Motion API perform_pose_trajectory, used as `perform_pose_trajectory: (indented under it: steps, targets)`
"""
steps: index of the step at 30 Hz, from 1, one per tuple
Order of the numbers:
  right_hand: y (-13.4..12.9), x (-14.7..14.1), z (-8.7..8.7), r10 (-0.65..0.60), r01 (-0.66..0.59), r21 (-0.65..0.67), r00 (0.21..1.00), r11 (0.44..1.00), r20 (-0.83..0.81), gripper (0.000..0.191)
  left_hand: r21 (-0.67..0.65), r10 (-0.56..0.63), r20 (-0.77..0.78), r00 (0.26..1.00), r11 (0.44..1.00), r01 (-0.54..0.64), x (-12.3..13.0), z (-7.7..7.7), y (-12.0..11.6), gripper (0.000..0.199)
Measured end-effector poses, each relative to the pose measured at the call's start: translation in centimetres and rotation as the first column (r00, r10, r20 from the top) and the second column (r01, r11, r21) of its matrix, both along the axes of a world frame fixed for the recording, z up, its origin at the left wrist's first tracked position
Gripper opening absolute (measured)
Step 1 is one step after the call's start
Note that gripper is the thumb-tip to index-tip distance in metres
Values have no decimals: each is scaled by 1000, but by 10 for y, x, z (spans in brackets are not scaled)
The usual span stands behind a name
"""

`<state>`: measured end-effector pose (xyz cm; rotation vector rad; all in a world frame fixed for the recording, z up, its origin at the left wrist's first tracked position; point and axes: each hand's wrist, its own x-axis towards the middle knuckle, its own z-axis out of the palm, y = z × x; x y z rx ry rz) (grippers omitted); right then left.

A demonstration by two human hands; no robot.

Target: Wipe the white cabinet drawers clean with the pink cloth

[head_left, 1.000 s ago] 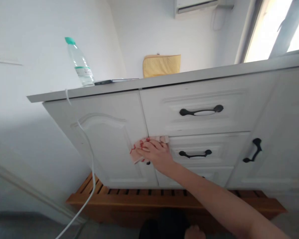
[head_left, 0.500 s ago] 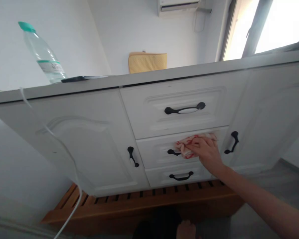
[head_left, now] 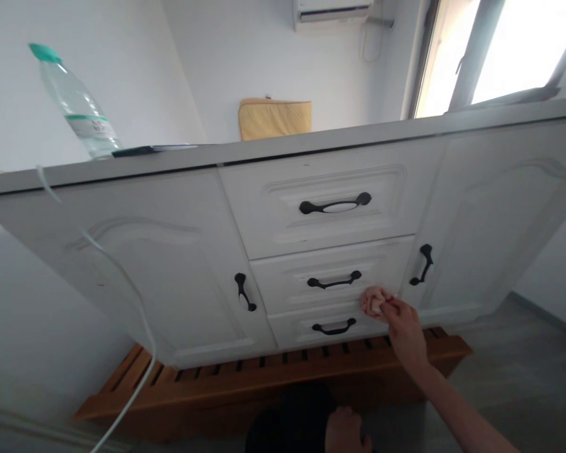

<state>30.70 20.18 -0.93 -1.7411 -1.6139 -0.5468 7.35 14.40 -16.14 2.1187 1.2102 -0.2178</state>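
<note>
My right hand (head_left: 405, 324) pinches a crumpled pink-and-white cloth (head_left: 373, 302). The cloth presses against the white cabinet front near the seam between the middle drawer (head_left: 283, 286) and the bottom drawer (head_left: 287, 327), toward their right end. To the left of the cloth are the black middle handle (head_left: 334, 279) and the black bottom handle (head_left: 334, 326). Low in the view, my left hand (head_left: 344, 431) lies by my dark-clothed knee (head_left: 302, 418), its fingers curled in and no object visible in it.
A slatted wooden bench (head_left: 193, 393) runs beneath the cabinet (head_left: 160, 270). On the cabinet top stand a plastic bottle (head_left: 82, 107) with a green cap and a dark flat object (head_left: 141, 150). A white cable (head_left: 146, 333) hangs down the left side.
My right hand has moved the cloth down and slightly right, off the middle drawer's handle, which now shows fully. The cloth looks more bunched. More of my left hand shows.
</note>
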Motion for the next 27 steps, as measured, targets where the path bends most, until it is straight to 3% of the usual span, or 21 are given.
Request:
perform_pose_trajectory:
  steps: [2, 4, 7, 9, 12, 15, 17, 19, 22, 27]
  targets:
    - [-14, -5, -14, 89, -99, -82, 989, 992, -120, 46, 5, -1, -2, 1000, 1000, 1, -2, 0, -1, 44]
    - [-25, -17, -7, 191, -221, -113, 954, 969, -230, 49, 3, -9, 0, 1000, 1000, 9, -3, 0, -1, 46]
    - [-29, -55, 44, 304, -326, -33, 910, 945, -282, 60, 6, -16, 13, 1000, 1000, 16, -1, -2, 0, 46]
    - [-19, -93, 92, 397, -372, 147, 891, 916, -220, 66, 9, -18, 17, 1000, 1000, 18, 2, -3, 1, 46]
    - [18, -152, 151, 450, -386, 424, 891, 819, -58, 58, 1, -28, -12, 1000, 1000, 28, 5, -5, 4, 47]
    - [69, -197, 175, 368, -352, 513, 927, 783, 74, 48, -16, -42, -55, 998, 999, 41, 6, -8, 12, 46]
    - [100, -217, 171, 317, -357, 474, 934, 805, 165, 45, -41, -51, -84, 995, 998, 48, 7, -10, 18, 46]
    - [119, -230, 154, 306, -391, 417, 917, 820, 258, 46, -77, -55, -118, 992, 996, 46, 9, -14, 22, 45]
    - [124, -233, 112, 339, -428, 341, 895, 837, 291, 49, -78, -43, -124, 991, 996, 34, 11, -17, 23, 45]
    - [100, -224, 30, 443, -488, 114, 851, 865, 282, 43, -45, -30, -47, 998, 999, 28, 4, -15, 18, 44]
